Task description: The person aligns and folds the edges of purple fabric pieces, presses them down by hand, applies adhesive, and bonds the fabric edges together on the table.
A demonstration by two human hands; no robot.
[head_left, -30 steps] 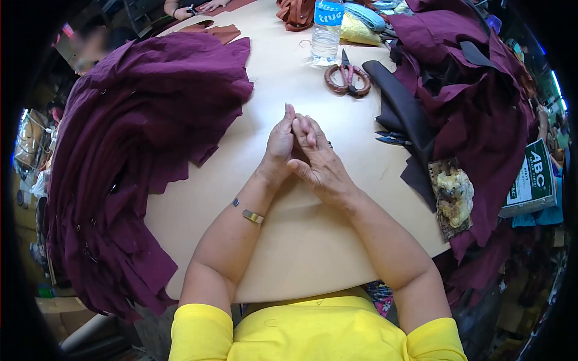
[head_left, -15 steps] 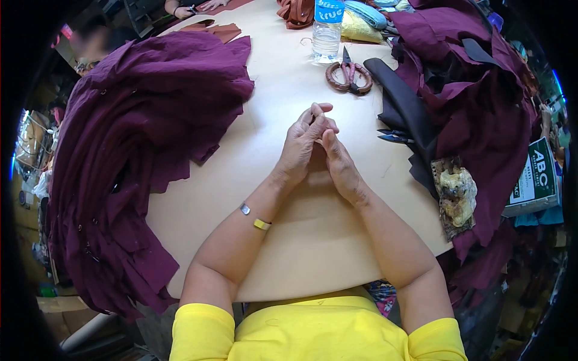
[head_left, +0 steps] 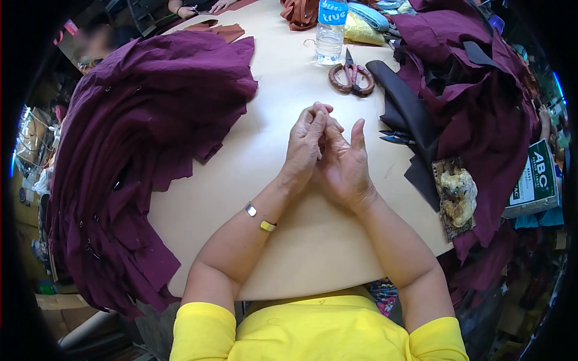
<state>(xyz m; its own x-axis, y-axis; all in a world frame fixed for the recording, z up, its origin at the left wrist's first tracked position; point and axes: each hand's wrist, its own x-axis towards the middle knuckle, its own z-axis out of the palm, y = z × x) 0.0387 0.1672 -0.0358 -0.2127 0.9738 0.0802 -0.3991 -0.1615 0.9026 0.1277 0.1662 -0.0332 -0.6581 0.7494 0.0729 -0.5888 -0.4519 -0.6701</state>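
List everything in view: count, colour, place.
Table: one, beige, centre
Left fabric pile: one, maroon, table's left
Right fabric pile: one, maroon, table's right
Dark cloth: near-black, beside right pile
Scissors: one pair, brown handles, beyond hands
Water bottle: one, clear, blue label, behind scissors
Lumpy block: one, yellowish, near right
ABC box: one, green-white, far right
Rust cloth: far edge
Co-worker's hands: two, far left
Surrounding clutter: uncountable
Cuff bracelet: one, metallic, left forearm
Shirt: one, yellow, bottom
Left hand, right hand: bare, touching, above table
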